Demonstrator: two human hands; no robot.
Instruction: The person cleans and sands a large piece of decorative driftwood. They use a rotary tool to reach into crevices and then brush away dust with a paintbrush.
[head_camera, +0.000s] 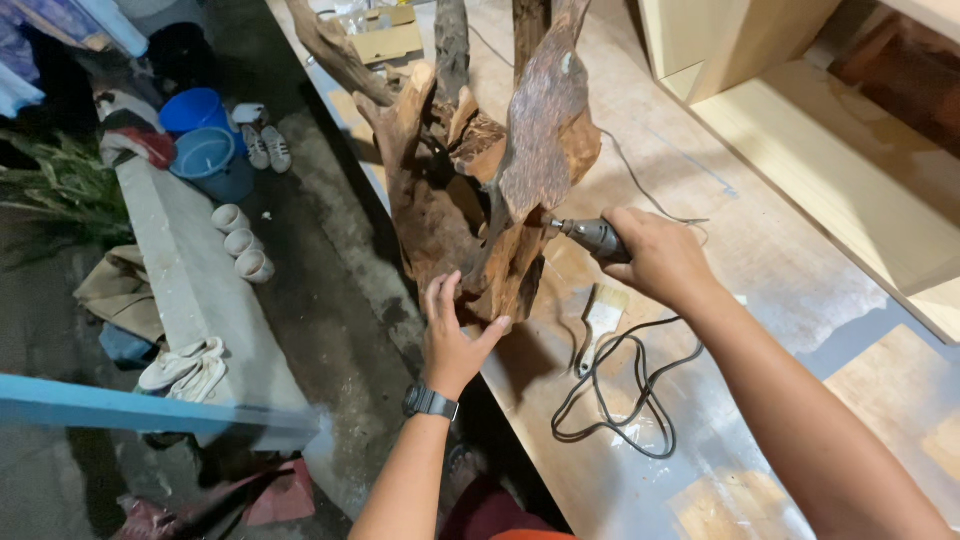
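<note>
A large gnarled piece of brown driftwood (450, 180) stands upright at the left edge of a wooden workbench (780, 250). My left hand (452, 335), with a dark watch on its wrist, presses flat against the base of the wood with fingers spread. My right hand (655, 255) grips a grey corded rotary tool (592, 236), its tip touching the wood's right side. The tool's black cord (620, 395) loops on the bench below my right forearm.
Pale wooden cabinet panels (800, 120) lie at the bench's right. A cardboard box (385, 35) sits at the far end. On the floor to the left are a concrete ledge (200, 280), blue buckets (205, 140), white cups (240, 243), shoes and cloths.
</note>
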